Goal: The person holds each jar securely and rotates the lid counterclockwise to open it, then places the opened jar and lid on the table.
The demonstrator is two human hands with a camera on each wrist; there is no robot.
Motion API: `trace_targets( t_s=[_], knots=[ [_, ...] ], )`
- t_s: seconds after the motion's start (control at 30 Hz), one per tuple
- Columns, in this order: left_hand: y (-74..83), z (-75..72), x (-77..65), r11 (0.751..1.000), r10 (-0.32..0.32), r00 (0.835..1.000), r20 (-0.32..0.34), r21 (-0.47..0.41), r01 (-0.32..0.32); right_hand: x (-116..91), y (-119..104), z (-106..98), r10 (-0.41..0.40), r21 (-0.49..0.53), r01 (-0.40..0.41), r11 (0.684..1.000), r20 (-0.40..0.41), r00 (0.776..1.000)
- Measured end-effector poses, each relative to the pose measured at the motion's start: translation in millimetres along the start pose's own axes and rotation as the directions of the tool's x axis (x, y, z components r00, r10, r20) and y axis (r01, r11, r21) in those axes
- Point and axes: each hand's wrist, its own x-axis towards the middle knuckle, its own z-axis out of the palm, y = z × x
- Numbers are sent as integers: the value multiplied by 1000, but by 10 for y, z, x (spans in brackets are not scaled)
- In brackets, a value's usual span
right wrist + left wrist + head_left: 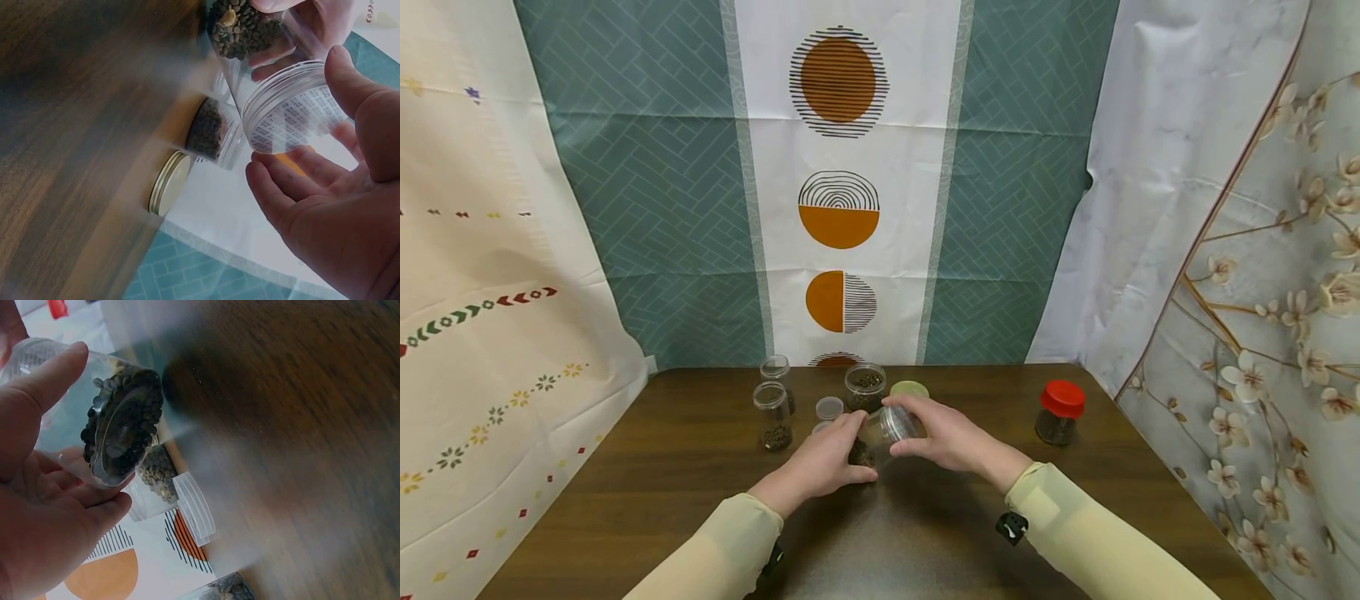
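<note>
Near the middle of the table, my left hand (827, 465) grips the body of a clear plastic jar (870, 443), tilted on its side. Dark pellet-like bits (128, 412) lie in its bottom end. A clear screw lid (297, 112) with printed text sits at the jar's mouth. My right hand (951, 435) holds this lid, thumb on one side and fingers on the other. Whether the lid is tight cannot be seen. Just behind the hands, a lidless wide jar (866, 383) holds similar bits, beside a gold lid (910, 388).
Two clear jars, a nearer one (772, 421) with dark bits and a farther one (777, 371), stand to the left. Clear lids (829, 407) lie left of centre. A jar with a red lid (1062, 400) stands on the right of the brown table (647, 492).
</note>
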Motion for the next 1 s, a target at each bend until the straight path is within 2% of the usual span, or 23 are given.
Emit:
trace_targets(
  t_s=[0.73, 0.87, 1.0],
  knots=[
    [-5, -13, -10, 1000, 12, 1000, -15, 3, -12, -19, 7, 3, -61, -11, 61, 998, 13, 998],
    [-7, -11, 5, 1000, -6, 1000, -8, 9, 6, -9, -17, 5, -21, -2, 21, 1000, 17, 1000],
    [-5, -3, 3, 1000, -17, 1000, 2, 6, 17, 16, -67, 14, 86, -17, -86, 996, 12, 996]
  ],
)
